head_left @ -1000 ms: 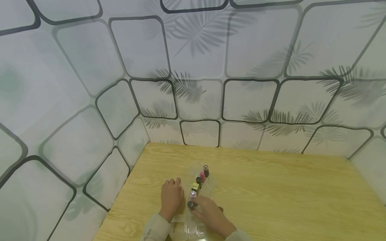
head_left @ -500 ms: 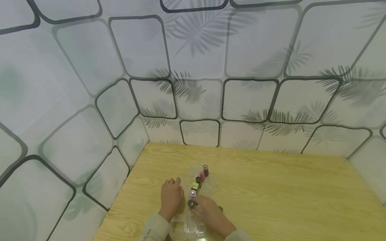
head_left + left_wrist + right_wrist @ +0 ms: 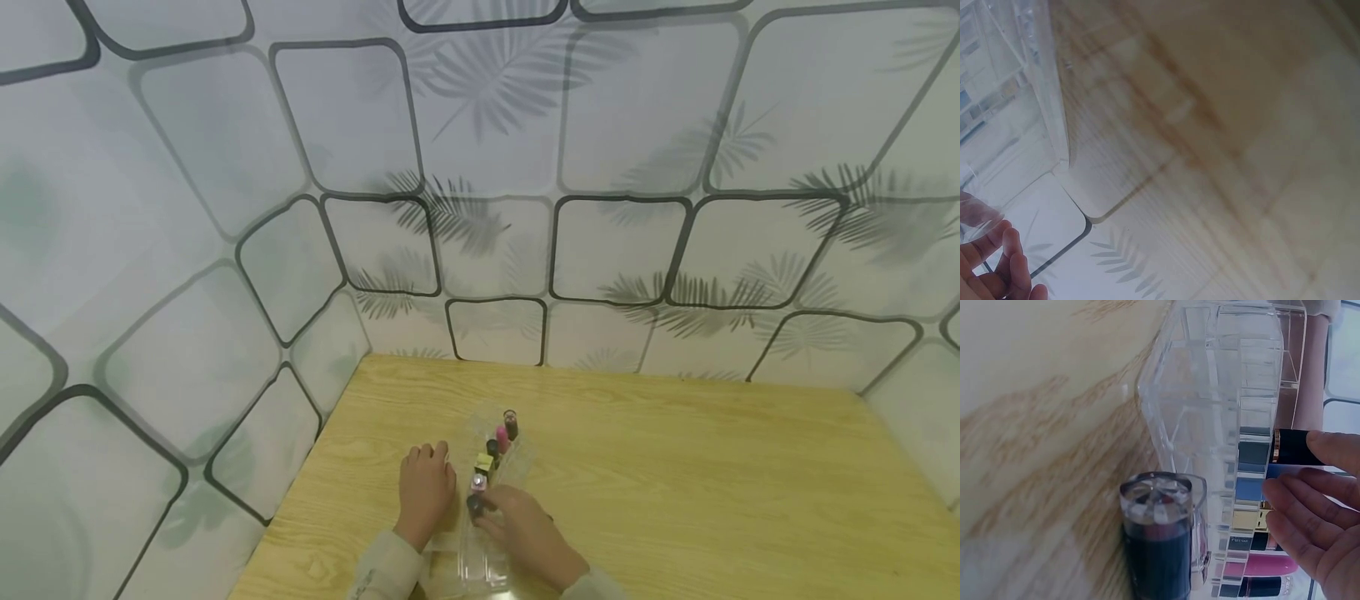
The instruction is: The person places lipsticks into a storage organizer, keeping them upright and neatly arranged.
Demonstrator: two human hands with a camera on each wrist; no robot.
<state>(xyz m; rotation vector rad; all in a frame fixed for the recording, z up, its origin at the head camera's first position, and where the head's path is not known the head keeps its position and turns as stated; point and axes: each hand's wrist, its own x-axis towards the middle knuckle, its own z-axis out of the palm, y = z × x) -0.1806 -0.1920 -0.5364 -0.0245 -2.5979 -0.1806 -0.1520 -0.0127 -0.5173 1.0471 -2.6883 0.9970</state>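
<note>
A clear plastic lipstick organizer (image 3: 1229,356) stands on the table, a row of cosmetics in its slots. My right hand (image 3: 525,533) is at its near part and pinches a black lipstick (image 3: 1297,447) with a gold ring, thumb on one side and fingers on the other. The lipstick's lower part sits within a slot. At the organizer's left side, my left hand (image 3: 427,492) holds its clear edge; in the left wrist view its thumb shows through the plastic and its fingers (image 3: 1013,256) are curled.
Farther along the row are a yellow-topped piece (image 3: 484,462), a pink tube (image 3: 502,437) and a dark tube (image 3: 511,425). A dark tube with a clear cap (image 3: 1159,550) lies on the table right of the organizer. A patterned wall (image 3: 495,333) borders the wooden table (image 3: 712,467).
The lipstick top at my right fingertips has shifted very slightly away from me. My left hand keeps its place, and the other cosmetics stay put.
</note>
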